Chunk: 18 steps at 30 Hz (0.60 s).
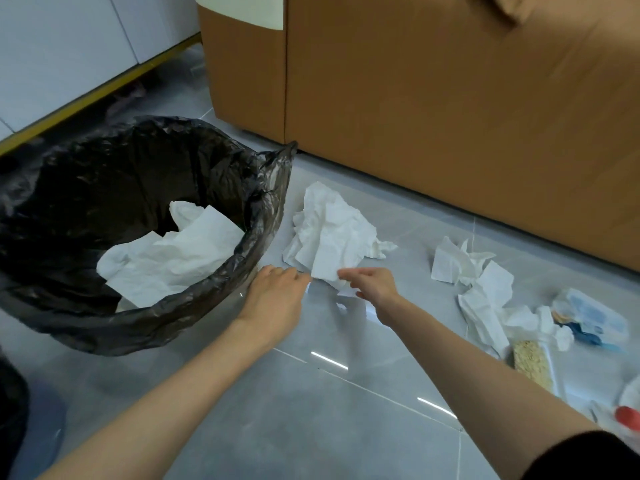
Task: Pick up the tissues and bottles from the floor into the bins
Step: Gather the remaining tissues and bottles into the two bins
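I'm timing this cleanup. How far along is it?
Done: some white tissues already lie in the black-lined bin. In hand: the left hand and right hand reach the near edge of a crumpled tissue beside the bin; a grip isn't clear. Left: loose tissues on the floor to the right, plus what looks like a red-capped bottle at lower right.

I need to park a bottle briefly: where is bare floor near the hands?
Bare tile lies between the forearms, short of the big tissue and right of the bin. A narrow strip runs along the brown cabinet. Far right is crowded with tissues and bottles.
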Each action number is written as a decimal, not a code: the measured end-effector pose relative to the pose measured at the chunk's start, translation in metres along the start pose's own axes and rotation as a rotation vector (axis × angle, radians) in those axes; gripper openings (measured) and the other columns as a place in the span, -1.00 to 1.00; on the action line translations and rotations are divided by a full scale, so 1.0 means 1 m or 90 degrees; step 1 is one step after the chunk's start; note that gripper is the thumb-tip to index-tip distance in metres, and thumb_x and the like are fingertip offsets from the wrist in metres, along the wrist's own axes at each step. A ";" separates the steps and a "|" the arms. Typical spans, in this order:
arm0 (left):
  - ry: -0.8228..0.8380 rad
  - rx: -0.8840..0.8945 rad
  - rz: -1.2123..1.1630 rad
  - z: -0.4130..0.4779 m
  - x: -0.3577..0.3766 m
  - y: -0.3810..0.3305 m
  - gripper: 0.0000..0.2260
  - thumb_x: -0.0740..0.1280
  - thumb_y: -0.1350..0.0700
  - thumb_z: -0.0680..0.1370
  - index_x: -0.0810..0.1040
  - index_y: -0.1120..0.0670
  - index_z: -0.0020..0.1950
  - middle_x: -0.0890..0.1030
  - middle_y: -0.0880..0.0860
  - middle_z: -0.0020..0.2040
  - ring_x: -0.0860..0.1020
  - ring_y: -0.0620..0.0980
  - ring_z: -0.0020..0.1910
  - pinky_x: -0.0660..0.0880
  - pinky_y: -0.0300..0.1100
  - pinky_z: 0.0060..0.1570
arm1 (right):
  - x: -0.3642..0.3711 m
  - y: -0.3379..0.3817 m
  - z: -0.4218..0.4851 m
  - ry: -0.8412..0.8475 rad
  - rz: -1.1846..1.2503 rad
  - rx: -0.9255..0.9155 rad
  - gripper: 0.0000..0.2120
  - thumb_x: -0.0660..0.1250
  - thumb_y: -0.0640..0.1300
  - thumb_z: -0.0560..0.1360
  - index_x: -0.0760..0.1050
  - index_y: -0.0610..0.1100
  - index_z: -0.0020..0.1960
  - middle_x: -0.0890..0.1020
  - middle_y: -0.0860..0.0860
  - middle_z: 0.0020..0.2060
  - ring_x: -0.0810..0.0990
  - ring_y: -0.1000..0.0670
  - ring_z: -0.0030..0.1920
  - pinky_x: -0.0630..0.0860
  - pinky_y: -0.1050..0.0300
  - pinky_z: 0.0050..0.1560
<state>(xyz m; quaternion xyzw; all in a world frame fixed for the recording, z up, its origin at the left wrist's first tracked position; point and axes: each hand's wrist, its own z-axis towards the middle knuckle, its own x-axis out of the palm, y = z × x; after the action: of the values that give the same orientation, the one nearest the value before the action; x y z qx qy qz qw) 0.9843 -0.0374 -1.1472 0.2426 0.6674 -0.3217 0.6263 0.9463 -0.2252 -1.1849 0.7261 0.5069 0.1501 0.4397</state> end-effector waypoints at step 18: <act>0.336 -0.055 -0.247 -0.029 0.065 -0.016 -0.19 0.43 -0.09 0.40 0.08 -0.06 0.53 0.19 -0.06 0.48 0.19 0.07 0.41 0.25 -0.11 0.37 | -0.047 -0.046 -0.024 0.325 -0.139 0.037 -0.69 0.50 -0.46 0.29 0.46 -0.14 -0.23 0.50 0.08 -0.45 0.50 0.12 -0.38 0.55 0.20 -0.10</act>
<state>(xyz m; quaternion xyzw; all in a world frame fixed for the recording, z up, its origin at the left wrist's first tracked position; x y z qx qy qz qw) 0.9460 -0.0321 -1.2098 0.1591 0.8534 -0.3323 0.3687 0.8820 -0.2496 -1.1966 0.6179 0.6808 0.2652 0.2906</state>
